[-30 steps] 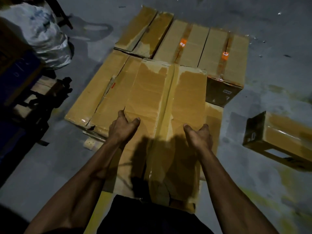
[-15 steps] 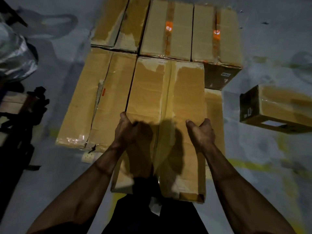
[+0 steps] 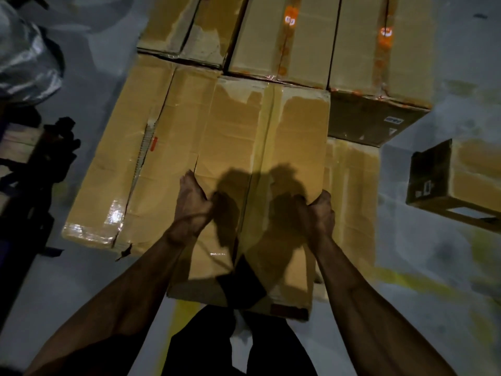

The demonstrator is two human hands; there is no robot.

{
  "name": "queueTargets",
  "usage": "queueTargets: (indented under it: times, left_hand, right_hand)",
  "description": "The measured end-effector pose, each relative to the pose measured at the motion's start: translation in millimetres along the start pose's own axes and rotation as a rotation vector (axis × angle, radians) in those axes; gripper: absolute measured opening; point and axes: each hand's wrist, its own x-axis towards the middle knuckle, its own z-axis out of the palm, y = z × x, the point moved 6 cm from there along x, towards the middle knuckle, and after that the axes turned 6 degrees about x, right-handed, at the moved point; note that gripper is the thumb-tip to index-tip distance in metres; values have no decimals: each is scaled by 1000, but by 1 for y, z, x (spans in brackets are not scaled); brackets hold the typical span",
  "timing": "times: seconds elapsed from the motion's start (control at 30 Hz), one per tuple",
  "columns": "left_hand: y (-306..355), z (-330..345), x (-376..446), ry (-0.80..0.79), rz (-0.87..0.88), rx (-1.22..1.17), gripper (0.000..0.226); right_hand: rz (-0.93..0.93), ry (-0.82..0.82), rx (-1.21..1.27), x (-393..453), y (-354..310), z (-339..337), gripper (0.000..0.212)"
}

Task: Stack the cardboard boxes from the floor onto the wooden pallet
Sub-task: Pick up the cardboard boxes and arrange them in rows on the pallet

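A long cardboard box (image 3: 260,147) with a taped centre seam lies in front of me, its far end against the rear row of boxes. My left hand (image 3: 191,202) grips its left edge and my right hand (image 3: 320,210) grips its right edge, thumbs on top. Another brown box (image 3: 130,169) lies flush on its left. Three more boxes (image 3: 298,36) form the rear row. A lower box (image 3: 352,202) shows just right of the held one. The wooden pallet is hidden under the boxes.
A single box (image 3: 461,183) lies on its side on the grey floor at the right. A plastic-wrapped bundle (image 3: 24,55) and dark equipment (image 3: 40,169) stand at the left. Yellow floor markings (image 3: 423,286) run across the concrete near my feet.
The held box has slid forward towards the rear row, and the view has closed in on the stack. Both hands keep their hold on its sides.
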Motion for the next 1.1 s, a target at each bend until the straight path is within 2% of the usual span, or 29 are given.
queueTargets:
  times: [0.17, 0.33, 0.5, 0.67, 0.9, 0.97, 1.1]
  left_hand:
    - [8, 4, 31, 50, -5, 69, 111]
    - [4, 15, 48, 79, 43, 198, 107]
    - [-4, 35, 51, 96, 77, 403, 93]
    - [-9, 35, 55, -50, 94, 565, 98]
    - [-29, 22, 36, -150, 189, 699, 102]
    - [-37, 19, 15, -186, 189, 705, 100]
    - [-63, 20, -29, -204, 193, 722, 97]
  right_hand:
    - [-17, 37, 34, 23, -2, 10, 65]
    - [-48, 25, -15, 36, 2, 27, 62]
    - [-54, 11, -57, 48, 3, 39, 63]
    - [2, 9, -135, 51, 4, 37, 67]
    - [-73, -63, -189, 30, 11, 39, 92]
    - [-94, -104, -242, 9, 23, 41, 93]
    - [-148, -184, -491, -41, 59, 47, 81]
